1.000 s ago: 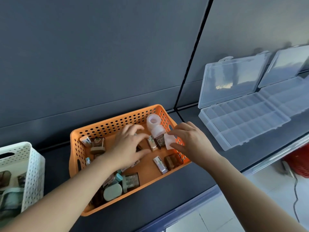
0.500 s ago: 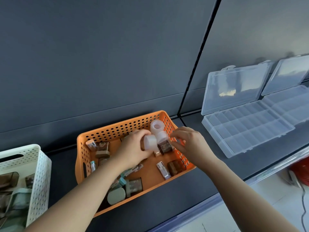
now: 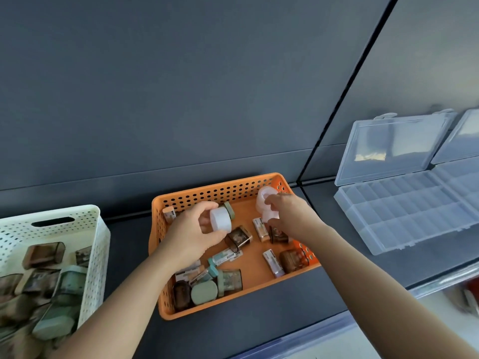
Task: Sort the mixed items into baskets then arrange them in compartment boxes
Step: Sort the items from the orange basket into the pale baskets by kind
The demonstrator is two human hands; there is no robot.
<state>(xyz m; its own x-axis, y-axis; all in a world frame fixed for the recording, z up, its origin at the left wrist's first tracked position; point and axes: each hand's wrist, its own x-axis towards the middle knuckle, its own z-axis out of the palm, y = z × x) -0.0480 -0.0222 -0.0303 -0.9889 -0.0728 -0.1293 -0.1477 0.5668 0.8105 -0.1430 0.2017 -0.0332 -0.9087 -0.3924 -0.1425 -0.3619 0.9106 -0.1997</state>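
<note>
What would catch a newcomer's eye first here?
The orange basket in the middle, strewn with small items. Over it the left hand holds a white roll, and the right hand pinches the stacked rolls at its back corner. An open clear box lies to the right.

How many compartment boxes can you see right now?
2. The first box lies open right of the orange basket; the second box, also open, sits just beyond it, cut off by the frame's right edge. More may lie out of view.
</note>
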